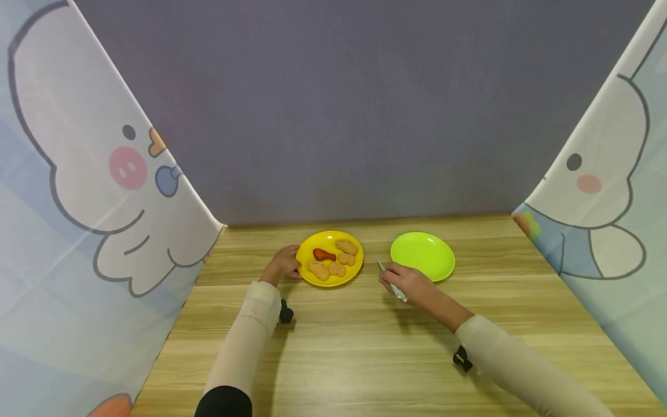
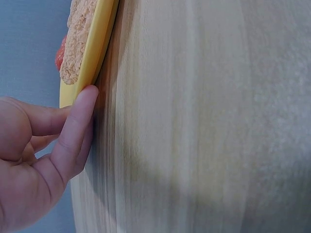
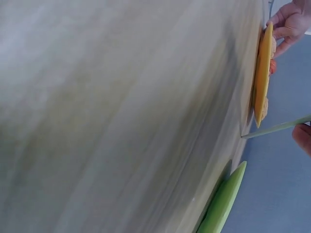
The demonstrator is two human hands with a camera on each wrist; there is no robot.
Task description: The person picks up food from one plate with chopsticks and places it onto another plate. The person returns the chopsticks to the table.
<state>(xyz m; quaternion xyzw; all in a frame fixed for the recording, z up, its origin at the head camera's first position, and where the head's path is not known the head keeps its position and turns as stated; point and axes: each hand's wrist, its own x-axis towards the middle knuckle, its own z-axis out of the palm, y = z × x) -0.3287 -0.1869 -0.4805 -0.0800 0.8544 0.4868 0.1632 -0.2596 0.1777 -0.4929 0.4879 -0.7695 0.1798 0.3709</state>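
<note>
My left hand (image 1: 283,262) pinches the left rim of a yellow plate (image 1: 330,238); in the left wrist view the fingers (image 2: 73,131) meet at the plate's edge. On this plate lie a reddish-brown drumstick (image 1: 324,255) and several breaded pieces, among them a nugget (image 1: 346,259). Between the two plates, my right hand (image 1: 411,284) holds a slim, pale utensil with a narrow end; its exact kind is unclear. The right wrist view has the utensil (image 3: 272,129) slanting, its thin end at or close to the tabletop. Most of the right hand is out of that view.
A lime-green plate (image 1: 422,255) with nothing on it stands to the right, just beyond my right hand. The wood-grain table (image 1: 333,359) ends at a grey back panel (image 1: 365,116). Cartoon-printed sheets (image 1: 68,191) flank it on both sides.
</note>
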